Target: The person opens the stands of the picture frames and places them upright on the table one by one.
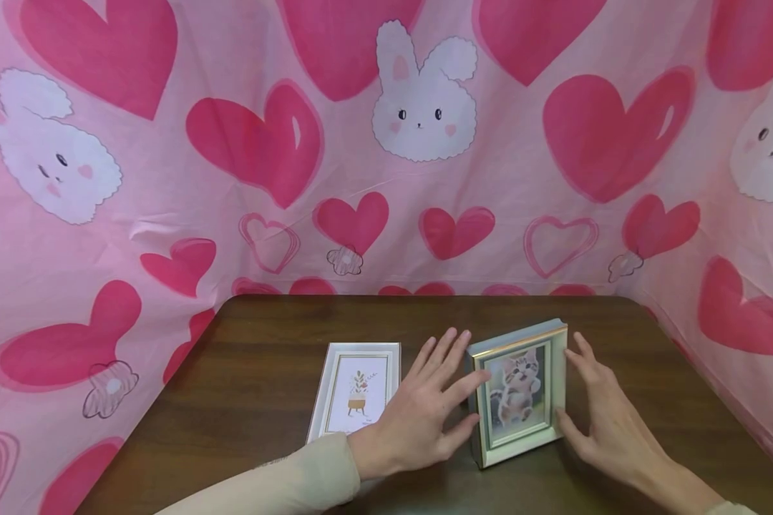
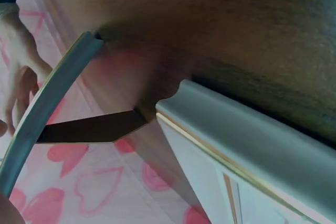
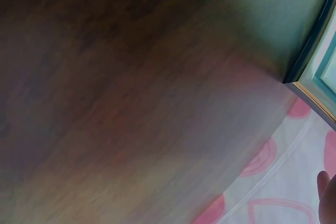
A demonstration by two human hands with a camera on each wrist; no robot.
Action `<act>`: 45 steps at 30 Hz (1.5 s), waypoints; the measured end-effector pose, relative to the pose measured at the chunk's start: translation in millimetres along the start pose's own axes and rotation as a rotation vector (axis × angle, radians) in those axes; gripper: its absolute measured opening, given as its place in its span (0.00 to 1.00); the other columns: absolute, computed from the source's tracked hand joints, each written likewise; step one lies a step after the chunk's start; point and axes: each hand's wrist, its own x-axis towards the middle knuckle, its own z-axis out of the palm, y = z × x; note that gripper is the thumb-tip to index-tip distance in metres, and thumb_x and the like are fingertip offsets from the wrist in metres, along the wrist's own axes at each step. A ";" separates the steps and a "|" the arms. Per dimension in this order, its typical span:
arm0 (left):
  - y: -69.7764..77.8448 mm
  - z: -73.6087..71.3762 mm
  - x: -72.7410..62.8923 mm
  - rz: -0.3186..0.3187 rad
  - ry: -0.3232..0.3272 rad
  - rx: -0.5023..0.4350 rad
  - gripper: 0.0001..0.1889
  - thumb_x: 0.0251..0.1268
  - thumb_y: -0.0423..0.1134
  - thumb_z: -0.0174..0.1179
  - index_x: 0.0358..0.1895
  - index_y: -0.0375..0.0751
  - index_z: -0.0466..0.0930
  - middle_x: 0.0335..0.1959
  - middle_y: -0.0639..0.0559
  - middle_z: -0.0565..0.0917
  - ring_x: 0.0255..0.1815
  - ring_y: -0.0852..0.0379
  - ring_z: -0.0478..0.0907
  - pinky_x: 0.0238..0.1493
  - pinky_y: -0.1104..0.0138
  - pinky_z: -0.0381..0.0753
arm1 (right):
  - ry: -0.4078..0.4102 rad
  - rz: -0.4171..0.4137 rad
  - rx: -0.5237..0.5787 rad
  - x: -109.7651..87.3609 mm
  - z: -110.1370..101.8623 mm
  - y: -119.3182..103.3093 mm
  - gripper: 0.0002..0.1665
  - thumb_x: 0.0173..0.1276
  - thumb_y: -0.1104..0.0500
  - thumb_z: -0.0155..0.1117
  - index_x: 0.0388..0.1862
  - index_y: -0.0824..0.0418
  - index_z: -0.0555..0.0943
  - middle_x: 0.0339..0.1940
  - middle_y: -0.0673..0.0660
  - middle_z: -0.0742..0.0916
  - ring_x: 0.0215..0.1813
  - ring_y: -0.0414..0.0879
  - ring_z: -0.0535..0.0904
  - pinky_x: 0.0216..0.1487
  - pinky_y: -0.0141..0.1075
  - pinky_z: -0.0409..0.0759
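A picture frame (image 1: pixel 522 390) with a kitten picture and a gold-edged pale border stands upright, leaning slightly back, on the right half of the table. In the left wrist view a dark stand leg (image 2: pixel 92 128) juts out behind that frame (image 2: pixel 50 111). My left hand (image 1: pixel 425 408) is at its left side, fingers spread and fairly straight, with index fingertip and thumb at the edge. At the opposite side, my right hand (image 1: pixel 612 418) has its fingertips and thumb by the right edge. The right wrist view catches just a corner of the frame (image 3: pixel 317 80).
Left of my left hand lies a second, white picture frame (image 1: pixel 322 400) with a potted-plant print, partly covered by that hand. The brown wooden table (image 1: pixel 232 400) has rounded far corners. A pink cloth (image 1: pixel 361 172) with hearts and rabbits hangs around it.
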 end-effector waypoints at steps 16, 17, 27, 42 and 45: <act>-1.9 8.5 -4.1 -0.039 -0.074 0.066 0.38 0.65 0.51 0.71 0.76 0.45 0.69 0.87 0.42 0.44 0.86 0.42 0.43 0.80 0.42 0.50 | -0.035 -0.035 -0.005 2.0 2.1 1.2 0.51 0.77 0.32 0.45 0.81 0.71 0.62 0.85 0.68 0.61 0.65 0.64 0.70 0.74 0.24 0.49; -1.8 8.7 -4.2 -0.040 -0.077 0.066 0.38 0.65 0.52 0.71 0.76 0.45 0.69 0.87 0.43 0.44 0.86 0.42 0.43 0.80 0.42 0.50 | -0.037 -0.033 -0.001 1.8 2.2 1.0 0.51 0.77 0.32 0.45 0.81 0.71 0.62 0.85 0.67 0.61 0.66 0.63 0.69 0.75 0.24 0.49; -1.2 11.0 -1.9 -0.046 -0.089 0.089 0.38 0.65 0.53 0.71 0.76 0.45 0.70 0.87 0.42 0.43 0.86 0.41 0.41 0.80 0.43 0.47 | -0.008 -0.049 -0.022 2.3 3.4 0.3 0.50 0.77 0.33 0.45 0.81 0.70 0.63 0.85 0.67 0.62 0.64 0.61 0.70 0.74 0.23 0.49; -3.3 15.3 3.6 -0.053 -0.075 0.090 0.39 0.63 0.50 0.73 0.75 0.42 0.69 0.87 0.41 0.43 0.86 0.42 0.41 0.81 0.47 0.49 | 0.022 -0.059 -0.038 0.8 3.9 0.9 0.50 0.77 0.32 0.45 0.80 0.70 0.64 0.84 0.68 0.62 0.64 0.65 0.69 0.76 0.26 0.47; -4.3 16.1 4.9 -0.057 -0.072 0.090 0.39 0.63 0.50 0.73 0.75 0.42 0.69 0.87 0.41 0.42 0.86 0.42 0.41 0.81 0.48 0.49 | 0.023 -0.059 -0.040 1.0 4.0 1.2 0.50 0.77 0.32 0.45 0.80 0.70 0.64 0.84 0.68 0.62 0.64 0.66 0.69 0.76 0.27 0.46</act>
